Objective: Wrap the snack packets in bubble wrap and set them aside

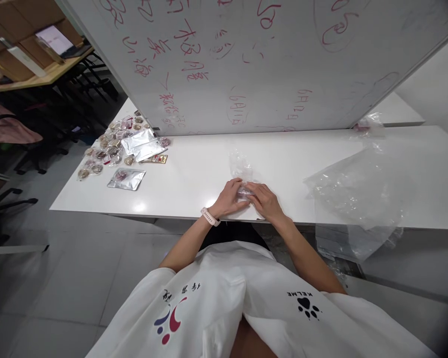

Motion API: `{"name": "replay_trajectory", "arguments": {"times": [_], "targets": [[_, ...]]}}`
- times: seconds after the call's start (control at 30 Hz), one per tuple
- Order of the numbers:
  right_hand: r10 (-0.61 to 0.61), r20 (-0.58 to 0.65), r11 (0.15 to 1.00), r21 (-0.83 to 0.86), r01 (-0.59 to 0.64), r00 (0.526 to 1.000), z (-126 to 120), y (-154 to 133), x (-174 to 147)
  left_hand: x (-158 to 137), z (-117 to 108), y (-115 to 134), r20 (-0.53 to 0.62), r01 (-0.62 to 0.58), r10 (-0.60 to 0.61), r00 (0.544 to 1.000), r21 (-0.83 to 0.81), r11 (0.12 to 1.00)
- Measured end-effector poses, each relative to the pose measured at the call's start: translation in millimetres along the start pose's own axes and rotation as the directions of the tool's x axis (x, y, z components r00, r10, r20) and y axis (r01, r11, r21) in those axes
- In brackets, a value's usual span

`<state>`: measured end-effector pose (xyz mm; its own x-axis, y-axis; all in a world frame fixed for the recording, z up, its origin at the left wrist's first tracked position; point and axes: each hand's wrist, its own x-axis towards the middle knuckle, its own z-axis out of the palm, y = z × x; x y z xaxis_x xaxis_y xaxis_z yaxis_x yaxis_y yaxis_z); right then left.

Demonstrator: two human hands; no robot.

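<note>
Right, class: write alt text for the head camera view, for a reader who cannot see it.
Two hands, left hand and right hand, press a small clear plastic bag on a white table. Packaged snacks lie far left, crumpled plastic sheeting right, a whiteboard behind.

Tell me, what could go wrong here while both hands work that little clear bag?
The small clear bag between the left hand and right hand looks thin; it might tear. The big plastic sheet overhangs the table edge and could slide off.

White table [194, 169], clear bag [353, 191], red-scribbled whiteboard [246, 59].
</note>
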<state>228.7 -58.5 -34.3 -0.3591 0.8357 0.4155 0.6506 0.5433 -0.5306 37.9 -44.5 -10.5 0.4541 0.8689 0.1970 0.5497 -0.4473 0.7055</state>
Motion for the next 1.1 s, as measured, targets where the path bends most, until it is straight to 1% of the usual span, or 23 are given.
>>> {"name": "replay_trajectory", "arguments": {"times": [0.07,0.13,0.2,0.27,0.3,0.33,0.37,0.4,0.43,0.47,0.5,0.57,0.63,0.77,0.83,0.9,0.97,1.03,1.07,1.1], "targets": [[0.02,-0.004,0.999,0.03,-0.02,1.0,-1.8,1.8,3.3,-5.4,1.7,-0.8,-0.043,0.046,-0.049,0.998,-0.052,0.998],[0.085,0.001,0.994,0.069,-0.084,0.996,-3.4,4.1,10.0,-5.2,3.8,-1.4,-0.108,0.141,-0.15,0.983,-0.079,0.987],[0.183,0.046,0.973,0.135,-0.187,0.982,-3.6,6.4,19.8,0.3,4.5,-1.8,-0.191,0.225,-0.224,0.956,-0.017,0.974],[0.284,0.104,0.932,0.201,-0.3,0.953,-2.0,7.4,30.4,8.8,3.6,-1.9,-0.266,0.294,-0.265,0.927,0.073,0.953],[0.329,0.105,0.914,0.213,-0.344,0.939,-0.5,6.9,34.8,13.2,2.8,-1.8,-0.291,0.329,-0.291,0.911,0.088,0.94],[0.362,0.069,0.908,0.201,-0.368,0.93,1.3,5.8,38.0,17.4,2.0,-1.7,-0.306,0.359,-0.322,0.896,0.072,0.931],[0.372,0.001,0.916,0.161,-0.367,0.928,3.3,4.1,39.8,21.1,1.3,-1.7,-0.316,0.382,-0.354,0.88,0.029,0.924],[0.349,-0.076,0.935,0.1,-0.341,0.934,5.3,2.3,39.9,24.4,0.7,-1.9,-0.323,0.396,-0.383,0.865,-0.028,0.918],[0.293,-0.136,0.956,0.028,-0.292,0.946,7.2,0.6,38.6,27.5,0.4,-2.5,-0.332,0.401,-0.406,0.852,-0.086,0.912],[0.213,-0.156,0.974,-0.044,-0.223,0.964,8.9,-0.6,36.2,30.6,0.4,-3.5,-0.338,0.401,-0.422,0.841,-0.135,0.906],[0.13,-0.137,0.984,-0.101,-0.145,0.982,10.2,-1.1,33.3,33.8,0.6,-5.0,-0.34,0.401,-0.436,0.833,-0.171,0.9],[0.012,-0.036,0.987,-0.159,-0.017,0.999,11.7,0.4,28.2,40.8,1.6,-9.2,-0.33,0.405,-0.453,0.828,-0.205,0.891],[-0.018,0.04,0.982,-0.186,0.026,0.999,11.6,4.0,27.5,48.2,2.7,-14.0,-0.315,0.396,-0.446,0.838,-0.211,0.894],[0.021,0.103,0.972,-0.233,0.004,0.994,6.7,10.0,40.4,55.7,2.0,-18.4,-0.281,0.351,-0.412,0.867,-0.243,0.904],[0.038,0.138,0.972,-0.234,-0.004,0.99,1.5,11.0,50.1,53.0,-0.8,-17.0,-0.249,0.326,-0.398,0.883,-0.285,0.901],[0.086,0.191,0.974,-0.222,-0.043,0.978,-4.5,11.7,60.2,47.3,-4.6,-14.8,-0.23,0.3,-0.372,0.899,-0.296,0.907],[0.154,0.273,0.976,-0.194,-0.102,0.95,-9.1,13.0,70.4,42.0,-8.0,-13.7,-0.23,0.291,-0.347,0.909,-0.243,0.925],[0.213,0.332,0.971,-0.174,-0.162,0.919,-10.2,15.3,80.3,40.9,-10.0,-15.2,-0.244,0.33,-0.354,0.903,-0.134,0.935],[0.24,0.33,0.966,-0.17,-0.193,0.913,-9.1,16.6,84.8,42.6,-10.4,-17.1,-0.26,0.366,-0.374,0.89,-0.08,0.927],[0.271,0.299,0.959,-0.17,-0.228,0.915,-6.9,18.0,88.8,46.0,-10.4,-19.6,-0.286,0.407,-0.399,0.871,-0.035,0.913]]}}
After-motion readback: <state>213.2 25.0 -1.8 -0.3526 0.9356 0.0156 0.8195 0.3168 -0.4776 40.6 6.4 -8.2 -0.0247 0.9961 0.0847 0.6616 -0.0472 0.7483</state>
